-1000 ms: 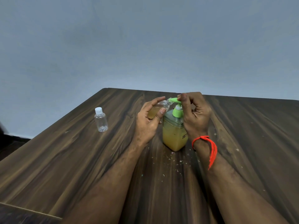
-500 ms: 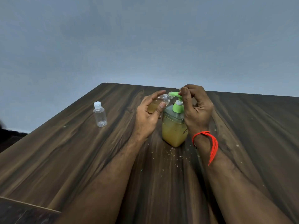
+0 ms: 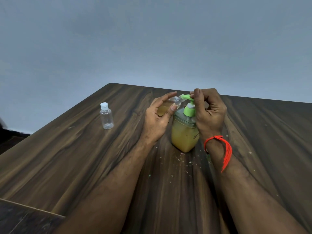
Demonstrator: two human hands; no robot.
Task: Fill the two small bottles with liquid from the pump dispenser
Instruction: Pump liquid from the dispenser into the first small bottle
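A clear pump dispenser (image 3: 184, 135) of yellow liquid with a green pump head (image 3: 188, 98) stands at the table's middle. My left hand (image 3: 157, 120) holds a small uncapped bottle (image 3: 168, 105), tilted, its mouth against the green nozzle; yellowish liquid sits in its lower part. My right hand (image 3: 208, 112) rests on the pump head, fingers curled, fingertips on its top. A second small clear bottle (image 3: 106, 118) with a white cap stands upright and empty to the left, apart from both hands.
The dark wooden table (image 3: 76, 157) has small crumbs scattered in front of the dispenser. Its left edge runs diagonally beside the capped bottle. A plain grey-blue wall stands behind. An orange thread (image 3: 224, 149) circles my right wrist.
The pump head has risen from its pressed-down position, with my right hand rising on it. The view has tilted slightly. My left hand keeps the small bottle at the nozzle.
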